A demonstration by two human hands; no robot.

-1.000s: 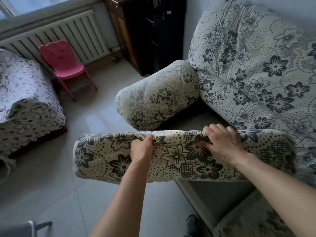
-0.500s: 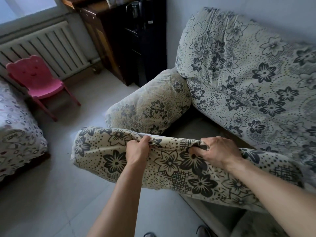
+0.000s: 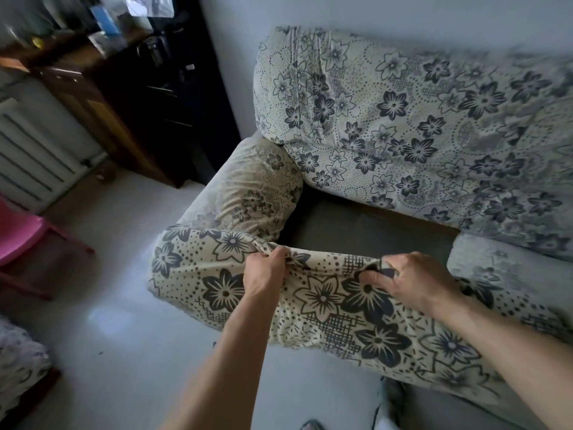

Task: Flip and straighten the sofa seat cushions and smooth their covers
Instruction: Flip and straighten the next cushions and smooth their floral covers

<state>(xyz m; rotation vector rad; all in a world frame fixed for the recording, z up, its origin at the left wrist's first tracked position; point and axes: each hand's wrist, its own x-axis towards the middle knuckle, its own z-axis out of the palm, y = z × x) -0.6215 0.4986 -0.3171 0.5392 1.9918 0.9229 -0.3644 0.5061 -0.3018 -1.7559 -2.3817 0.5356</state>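
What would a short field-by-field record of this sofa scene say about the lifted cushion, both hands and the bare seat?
cushion: cream seat cushion with dark flower print, lifted off the seat, held on edge
left hand: left hand grips the cushion's top edge
right hand: right hand grips the same edge
seat: grey bare sofa base, uncovered
backrest: floral-covered back cushion, in place

Bare forearms, no sleeves; left hand (image 3: 263, 274), right hand (image 3: 415, 283)
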